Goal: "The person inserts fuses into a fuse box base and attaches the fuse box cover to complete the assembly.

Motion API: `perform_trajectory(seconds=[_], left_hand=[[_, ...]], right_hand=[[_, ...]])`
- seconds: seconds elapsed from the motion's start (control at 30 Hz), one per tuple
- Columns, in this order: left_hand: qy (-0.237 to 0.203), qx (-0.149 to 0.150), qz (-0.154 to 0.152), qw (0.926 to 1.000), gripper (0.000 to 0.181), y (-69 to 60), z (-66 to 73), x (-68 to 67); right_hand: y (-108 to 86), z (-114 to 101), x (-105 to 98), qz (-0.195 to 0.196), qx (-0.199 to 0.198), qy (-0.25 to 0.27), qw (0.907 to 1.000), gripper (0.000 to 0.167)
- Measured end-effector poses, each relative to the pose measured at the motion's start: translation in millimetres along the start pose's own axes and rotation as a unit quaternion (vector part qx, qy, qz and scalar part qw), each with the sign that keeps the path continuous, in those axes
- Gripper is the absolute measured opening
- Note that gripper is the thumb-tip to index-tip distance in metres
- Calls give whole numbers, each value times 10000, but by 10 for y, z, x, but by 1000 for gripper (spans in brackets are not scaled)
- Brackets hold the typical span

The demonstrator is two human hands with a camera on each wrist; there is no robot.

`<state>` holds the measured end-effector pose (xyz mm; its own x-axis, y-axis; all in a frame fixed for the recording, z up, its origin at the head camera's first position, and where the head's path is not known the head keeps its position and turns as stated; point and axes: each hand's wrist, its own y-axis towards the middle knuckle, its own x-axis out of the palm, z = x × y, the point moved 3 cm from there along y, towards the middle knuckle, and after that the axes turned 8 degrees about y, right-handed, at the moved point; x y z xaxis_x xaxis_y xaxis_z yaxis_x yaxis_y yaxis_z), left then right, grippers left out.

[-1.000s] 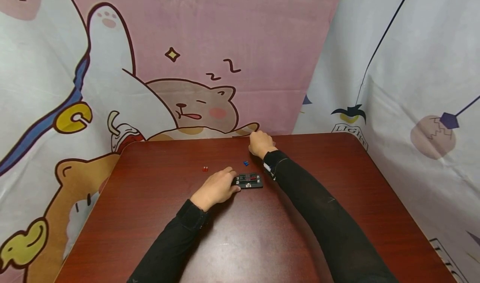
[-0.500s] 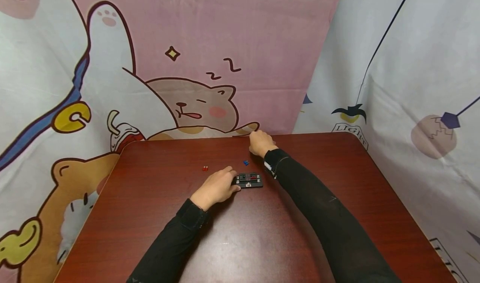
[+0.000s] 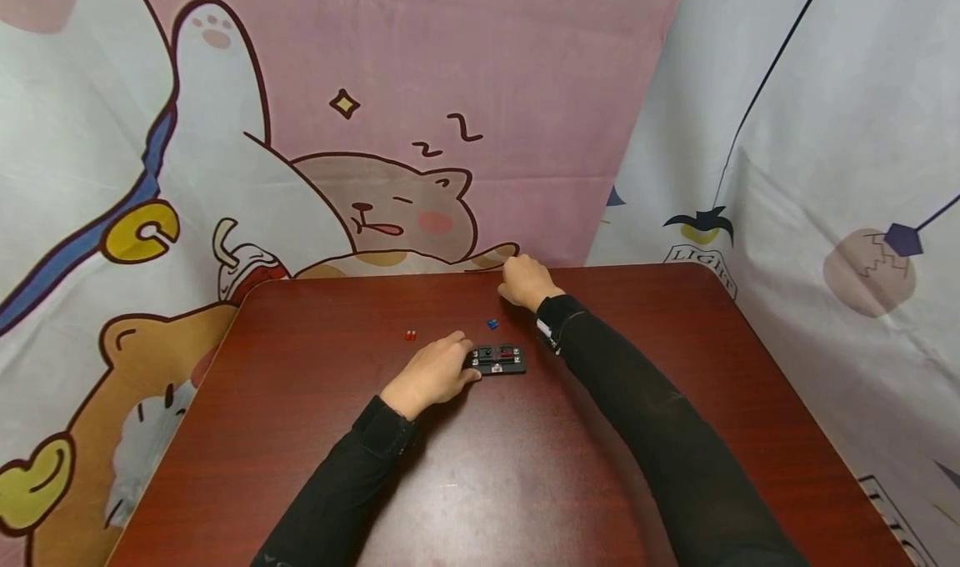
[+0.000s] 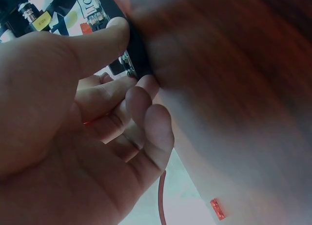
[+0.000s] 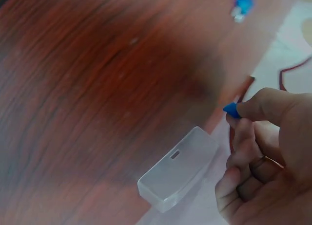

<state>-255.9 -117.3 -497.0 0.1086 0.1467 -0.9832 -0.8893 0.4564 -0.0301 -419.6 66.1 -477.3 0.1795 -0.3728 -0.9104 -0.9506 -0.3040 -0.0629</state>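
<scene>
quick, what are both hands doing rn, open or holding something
Left hand: closed, holding one end of the black block.
Right hand: closed, pinching a small blue piece.

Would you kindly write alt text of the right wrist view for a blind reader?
A right hand pinches a small blue piece between thumb and finger. A clear box-like part sits at the edge of a wooden table; a second blue piece, blurred, lies near the top.

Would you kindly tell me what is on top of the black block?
On the black block, a red piece shows toward the right, with silvery fittings. The left hand covers its left end, hiding what lies there.
</scene>
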Motion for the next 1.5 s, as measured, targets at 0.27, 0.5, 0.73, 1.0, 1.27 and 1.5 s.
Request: perform_trajectory(seconds=[0.27,0.5,0.73,1.0,1.27,1.5], left_hand=[[20,8,0,10000,46,4,-2,-1],[-2,-54,-91,9999,46,-6,14,-10],[-2,-102,-126,9999,48,-4,10,9],[-32,-140,-121,9998,48,6,0,8],[-55,-118,-122,9998,48,2,1,13],[-81,-74,-107,9999,48,-11,2,5]], right_hand=[[-90,112,-99,4,14,1408,9900,23],[-253,249,-203,280,-99,2036,9786,24],[-461,337,-293,288,-328,2371,9705,26],[-697,299,-431,155,-315,2399,9702,23],[-924,177,-599,133,-600,2217,9732,21],[-1060,53,-685,47,-1355,1918,9720,18]])
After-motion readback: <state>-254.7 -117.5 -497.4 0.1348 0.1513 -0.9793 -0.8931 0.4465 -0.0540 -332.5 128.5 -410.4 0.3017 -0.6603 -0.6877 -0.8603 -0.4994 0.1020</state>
